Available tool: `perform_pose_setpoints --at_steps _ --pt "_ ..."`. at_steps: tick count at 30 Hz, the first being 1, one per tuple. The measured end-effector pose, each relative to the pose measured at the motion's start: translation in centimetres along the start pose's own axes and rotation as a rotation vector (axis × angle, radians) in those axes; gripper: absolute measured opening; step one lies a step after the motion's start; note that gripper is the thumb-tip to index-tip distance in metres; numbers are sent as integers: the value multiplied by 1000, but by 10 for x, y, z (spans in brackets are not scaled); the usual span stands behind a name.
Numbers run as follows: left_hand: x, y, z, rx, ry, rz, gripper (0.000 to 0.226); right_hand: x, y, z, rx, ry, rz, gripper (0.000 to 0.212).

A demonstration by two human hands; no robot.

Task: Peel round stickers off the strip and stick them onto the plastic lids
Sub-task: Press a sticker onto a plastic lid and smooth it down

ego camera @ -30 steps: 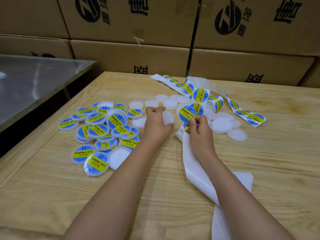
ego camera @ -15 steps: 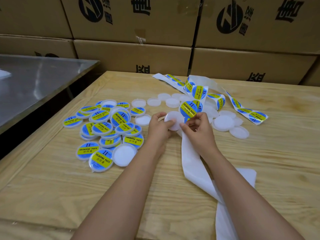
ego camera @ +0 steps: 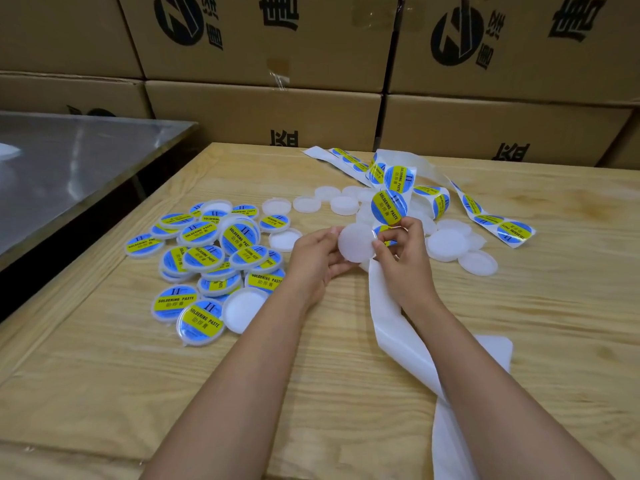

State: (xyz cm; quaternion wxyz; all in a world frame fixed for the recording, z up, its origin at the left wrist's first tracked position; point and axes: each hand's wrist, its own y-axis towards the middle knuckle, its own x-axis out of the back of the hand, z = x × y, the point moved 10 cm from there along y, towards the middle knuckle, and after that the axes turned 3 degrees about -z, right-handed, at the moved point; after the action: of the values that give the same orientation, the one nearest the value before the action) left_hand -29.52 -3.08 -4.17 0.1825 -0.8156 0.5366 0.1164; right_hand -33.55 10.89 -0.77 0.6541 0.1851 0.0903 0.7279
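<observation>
My left hand (ego camera: 313,259) holds a bare white plastic lid (ego camera: 355,242) by its edge, lifted above the table. Beside it, my right hand (ego camera: 401,261) pinches the sticker strip (ego camera: 393,206), where a round blue and yellow sticker stands up just above my fingers. The strip's emptied white backing (ego camera: 398,327) trails down under my right forearm. More stickered strip (ego camera: 485,216) curls across the back right. A pile of stickered lids (ego camera: 214,258) lies to the left. Several bare lids (ego camera: 448,244) lie to the right and behind my hands.
The work sits on a wooden table (ego camera: 536,323). Stacked cardboard boxes (ego camera: 263,109) form a wall at the back. A steel table (ego camera: 69,168) stands at the left, across a dark gap.
My left hand picked a bare lid off the table and lifted it to my right hand. My right hand stayed on the strip, close to the lid now.
</observation>
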Motion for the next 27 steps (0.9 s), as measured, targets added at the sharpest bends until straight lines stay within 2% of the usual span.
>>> perform_pose_setpoints --at_steps 5,9,13,19,27 --pt "-1 -1 0 -19 27 2 20 1 0 0 -5 19 -9 33" --pt "1 -1 0 9 -76 -14 18 0 1 4 -16 131 -9 11" --pt "0 -1 1 23 -120 -8 18 -4 -1 4 -35 113 22 20" --pt "-6 -2 -1 3 -88 71 21 -9 -4 1 -62 55 71 24" --pt "-7 -3 -1 -10 -60 82 18 -7 -3 0 -72 -3 66 24"
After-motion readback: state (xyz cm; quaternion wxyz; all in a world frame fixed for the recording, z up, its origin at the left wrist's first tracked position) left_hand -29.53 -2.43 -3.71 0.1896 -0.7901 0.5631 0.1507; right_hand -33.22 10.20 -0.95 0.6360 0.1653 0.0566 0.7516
